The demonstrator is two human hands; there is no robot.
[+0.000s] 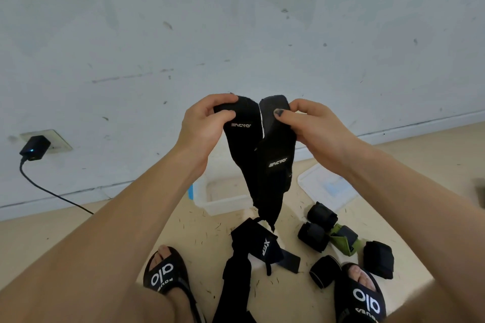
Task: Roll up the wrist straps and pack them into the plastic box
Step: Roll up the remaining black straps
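Left hand (203,123) raised in front of the wall (236,21), fingers (223,99) curled over the top end of one black wrist strap (240,128), thumb pressed on its front face, pinching it. Right hand (312,126) beside it, fingers (301,105) curled behind the top end of a second black wrist strap (275,149), thumb flat on the front, clamped on the fabric. Both straps hanging unrolled, upper ends nearly touching, lower parts overlapping and tapering toward the floor (118,217); white lettering on each, too small to read with certainty.

Below, on the floor: clear plastic box (225,200), partly hidden behind the hanging straps and the left forearm, contents not discernible. Box lid (325,186) lying flat to the right of the box, apart from it. Loose black straps (252,249) sprawled between the two sandalled feet (168,273), lower ends cut off by the frame edge. Rolled black straps (317,228) clustered right of those, a green strap (343,240) among them, touching its neighbours. One roll (325,271) just beside the right sandal.

On the wall at left, a black charger (35,148) plugged into a socket, its cable running down to the floor and disappearing behind the left forearm.
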